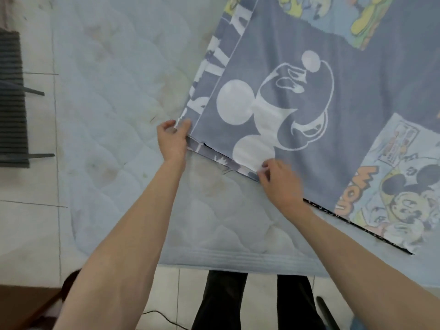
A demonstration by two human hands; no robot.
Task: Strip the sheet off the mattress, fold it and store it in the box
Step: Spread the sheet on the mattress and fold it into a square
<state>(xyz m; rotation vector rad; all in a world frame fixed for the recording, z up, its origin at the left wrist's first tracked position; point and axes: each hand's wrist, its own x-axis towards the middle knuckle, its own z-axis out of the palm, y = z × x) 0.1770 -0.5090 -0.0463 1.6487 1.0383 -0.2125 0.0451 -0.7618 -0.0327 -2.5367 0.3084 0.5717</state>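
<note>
Grey sheet (309, 129): doubled over on mattress (114, 110).
Left hand (172, 141): pinching sheet corner, aligning layers.
Right hand (279, 182): pinching near hem, keeping edge taut.

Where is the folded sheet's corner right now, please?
In the head view, left of centre on the bare mattress, pinched by the left hand; the right hand grips the sheet edge nearby.

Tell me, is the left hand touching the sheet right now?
Touching. The head view shows the left hand with its fingers curled around the corner of the sheet on the mattress.
</note>
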